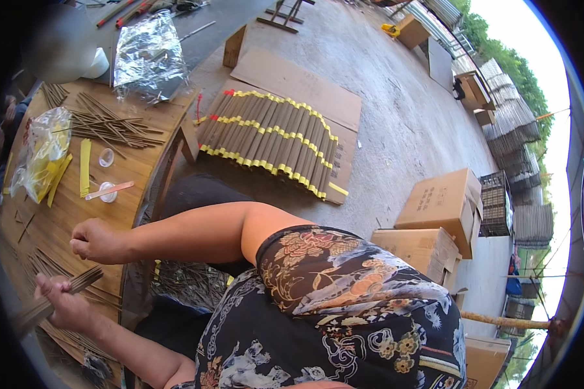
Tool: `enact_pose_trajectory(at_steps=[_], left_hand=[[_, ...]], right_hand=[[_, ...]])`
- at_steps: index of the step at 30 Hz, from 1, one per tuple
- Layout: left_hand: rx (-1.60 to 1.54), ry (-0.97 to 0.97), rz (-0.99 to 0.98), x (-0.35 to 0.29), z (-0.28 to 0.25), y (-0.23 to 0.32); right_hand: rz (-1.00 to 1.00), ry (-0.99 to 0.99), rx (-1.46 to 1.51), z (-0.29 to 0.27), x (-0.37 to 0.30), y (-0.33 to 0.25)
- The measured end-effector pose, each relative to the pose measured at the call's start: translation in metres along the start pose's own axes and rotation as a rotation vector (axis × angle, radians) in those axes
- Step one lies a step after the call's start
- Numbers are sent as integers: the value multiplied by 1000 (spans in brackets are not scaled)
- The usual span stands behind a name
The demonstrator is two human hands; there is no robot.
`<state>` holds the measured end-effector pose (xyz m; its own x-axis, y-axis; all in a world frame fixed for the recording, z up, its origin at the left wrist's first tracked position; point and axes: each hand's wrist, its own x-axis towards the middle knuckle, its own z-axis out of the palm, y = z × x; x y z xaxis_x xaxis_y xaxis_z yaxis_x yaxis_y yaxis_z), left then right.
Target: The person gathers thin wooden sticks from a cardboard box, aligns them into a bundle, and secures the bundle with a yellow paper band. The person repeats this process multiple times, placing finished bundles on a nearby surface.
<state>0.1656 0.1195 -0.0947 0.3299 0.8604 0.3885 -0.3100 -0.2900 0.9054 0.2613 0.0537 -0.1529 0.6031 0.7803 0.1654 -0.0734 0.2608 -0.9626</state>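
My left hand (63,303) is closed around a bundle of thin brown sticks (84,279), which look like incense sticks, at the lower left over the wooden table (120,223). Beyond it, my right hand (98,241) hovers by the table with its fingers curled in; whatever they may pinch is hidden. More loose brown sticks (42,260) lie beside the left hand. A looser heap of sticks (113,129) is spread at the table's far part. Between heap and right hand are a yellow paper strip (85,168) and a small clear cup (108,192) with a reddish flat stick (118,188) across it.
A clear plastic bag (42,152) with yellow strips lies on the table. Silvery plastic wrap (150,58) covers part of a dark table. On floor cardboard (305,84) rest many yellow-banded brown bundles (269,136). Cardboard boxes (438,204) and a black crate (494,204) stand at right.
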Motion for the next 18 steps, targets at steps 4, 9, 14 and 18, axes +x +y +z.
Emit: enact_pose_trajectory(at_steps=[4, 9, 14, 18], left_hand=[[-182, -82, -93, 7, -26, 6], [-705, -170, -573, 6, -52, -25], [-724, -189, -562, -14, -30, -4], [-717, -25, -596, -5, -43, -2]], right_hand=[[-105, -157, -72, 2, -2, -17], [20, -626, -10, 0, -11, -28], [752, -813, -7, 14, -26, -37], [649, -850, -262, 27, -23, -37]])
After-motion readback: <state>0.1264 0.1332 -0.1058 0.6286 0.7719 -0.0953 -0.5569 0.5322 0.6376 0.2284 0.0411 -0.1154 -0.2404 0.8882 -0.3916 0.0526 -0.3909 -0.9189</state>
